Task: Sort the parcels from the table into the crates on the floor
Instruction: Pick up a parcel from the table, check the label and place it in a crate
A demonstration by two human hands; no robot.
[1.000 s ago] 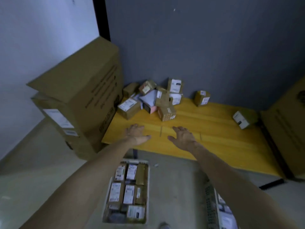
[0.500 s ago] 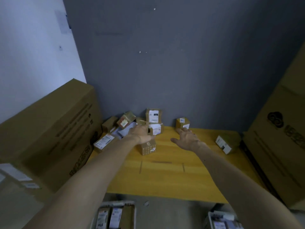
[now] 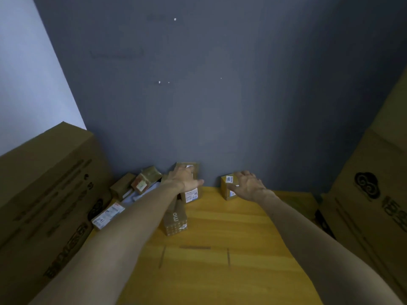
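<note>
Head view: best to settle each grasp squarely before lifting, thumb and fingers on opposite faces, lifting straight up off the yellow wooden worktop (image 3: 220, 271). Left hand (image 3: 184, 180) spread wide over the upright brown cardboard parcel (image 3: 191, 194) by the far wall, apparently touching; right hand (image 3: 247, 186) wide, curling around the small labelled cardboard box (image 3: 226, 186) just beside it, grip not yet closed.

The hands hide whether their fingers touch the parcels, and both side cartons (image 3: 50, 208) are cut off.
</note>
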